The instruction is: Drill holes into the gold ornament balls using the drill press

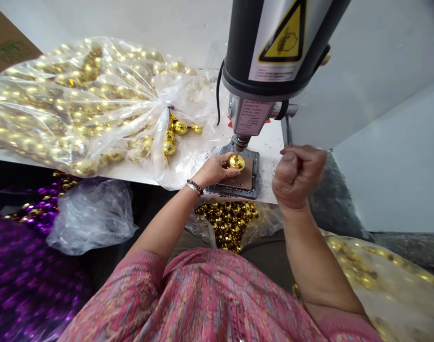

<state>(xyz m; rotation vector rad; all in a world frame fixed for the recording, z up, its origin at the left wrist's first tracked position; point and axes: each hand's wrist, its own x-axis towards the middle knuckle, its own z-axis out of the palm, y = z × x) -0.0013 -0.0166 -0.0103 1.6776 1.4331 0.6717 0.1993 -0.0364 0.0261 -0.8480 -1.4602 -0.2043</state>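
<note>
My left hand [217,171] grips a shiny gold ball [237,163] between thumb and fingers, on a brown board [243,180] that lies on the grey base plate [256,166] of a drill press [267,57]. The drill bit [237,153] comes down onto the top of the ball. To the right of the press, my right hand [298,175] is closed around the feed lever [288,130]; a bit of red shows between its fingers.
A large clear bag of gold balls [78,104] covers the white table's left side, loose gold balls [180,127] at its mouth. Gold pieces [231,225] fill a bag at my lap. Purple balls [28,270] lie lower left, another bag [391,280] lower right.
</note>
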